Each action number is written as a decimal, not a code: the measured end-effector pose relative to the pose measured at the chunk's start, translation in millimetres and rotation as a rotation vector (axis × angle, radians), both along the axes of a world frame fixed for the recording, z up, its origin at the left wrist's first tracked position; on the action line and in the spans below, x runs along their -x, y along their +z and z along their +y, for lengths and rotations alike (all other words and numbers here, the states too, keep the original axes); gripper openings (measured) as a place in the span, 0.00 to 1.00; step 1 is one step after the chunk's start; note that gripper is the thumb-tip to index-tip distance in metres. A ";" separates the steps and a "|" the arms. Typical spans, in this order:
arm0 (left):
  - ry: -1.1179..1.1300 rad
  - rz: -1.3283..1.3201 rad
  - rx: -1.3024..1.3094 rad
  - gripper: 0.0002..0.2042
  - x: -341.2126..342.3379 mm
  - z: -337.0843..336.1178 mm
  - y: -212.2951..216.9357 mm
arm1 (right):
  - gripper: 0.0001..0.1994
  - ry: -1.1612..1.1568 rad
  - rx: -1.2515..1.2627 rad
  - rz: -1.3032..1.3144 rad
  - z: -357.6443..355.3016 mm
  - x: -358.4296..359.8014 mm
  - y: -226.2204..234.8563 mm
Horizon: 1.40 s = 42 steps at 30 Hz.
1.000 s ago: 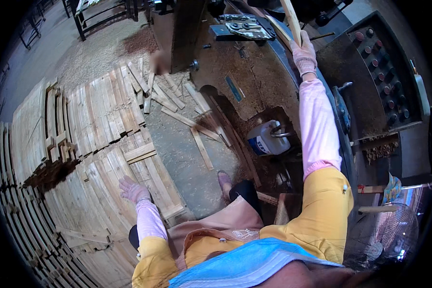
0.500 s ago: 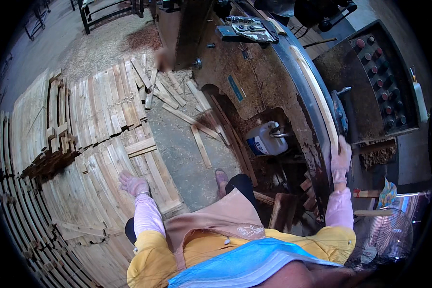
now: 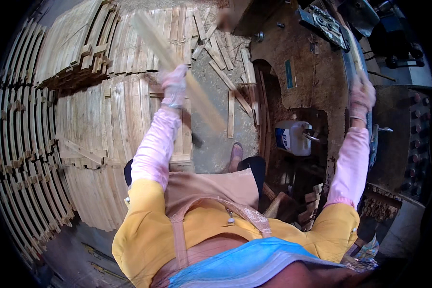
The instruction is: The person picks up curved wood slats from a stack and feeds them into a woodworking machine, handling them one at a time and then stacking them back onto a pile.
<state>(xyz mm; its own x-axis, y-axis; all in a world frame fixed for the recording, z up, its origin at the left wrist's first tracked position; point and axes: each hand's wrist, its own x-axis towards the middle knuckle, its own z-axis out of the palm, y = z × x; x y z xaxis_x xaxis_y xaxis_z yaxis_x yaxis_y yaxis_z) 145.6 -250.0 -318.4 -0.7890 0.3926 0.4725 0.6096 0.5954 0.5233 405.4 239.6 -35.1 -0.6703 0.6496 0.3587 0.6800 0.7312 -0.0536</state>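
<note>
A blurred wooden slat (image 3: 177,67) is gripped in the gloved left hand (image 3: 174,86), raised above the stacked slats (image 3: 105,120) that are spread over the floor. The slat is angled from upper left down toward the jug (image 3: 293,138). To the right of the jug, the gloved right hand (image 3: 361,97) is closed around a second thin strip (image 3: 353,50), which is laid along the edge of the machine (image 3: 321,62). Loose offcuts (image 3: 225,72) are scattered on the floor left of the machine. A foot (image 3: 235,156) is seen just left of the jug.
</note>
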 end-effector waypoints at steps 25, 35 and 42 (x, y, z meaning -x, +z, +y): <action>0.630 -0.816 0.721 0.49 -86.6 -159.6 -108.7 | 0.36 -0.182 0.456 0.230 -120.9 -275.1 -7.3; 0.625 -0.740 1.071 0.51 -84.8 -176.2 -160.7 | 0.27 -0.368 -0.234 0.143 37.7 -27.1 -4.7; 0.739 -0.682 0.906 0.47 -94.9 -194.8 -183.6 | 0.23 -0.250 -0.155 -0.193 -72.3 -177.0 -2.4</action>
<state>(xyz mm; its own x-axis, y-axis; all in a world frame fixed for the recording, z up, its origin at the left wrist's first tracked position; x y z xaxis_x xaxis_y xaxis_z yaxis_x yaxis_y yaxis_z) 240.4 -444.8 -502.0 -0.9209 -0.2593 -0.2912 -0.2213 0.9624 -0.1572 582.4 167.3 -37.5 -0.5623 0.7500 0.3483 0.8259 0.5301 0.1920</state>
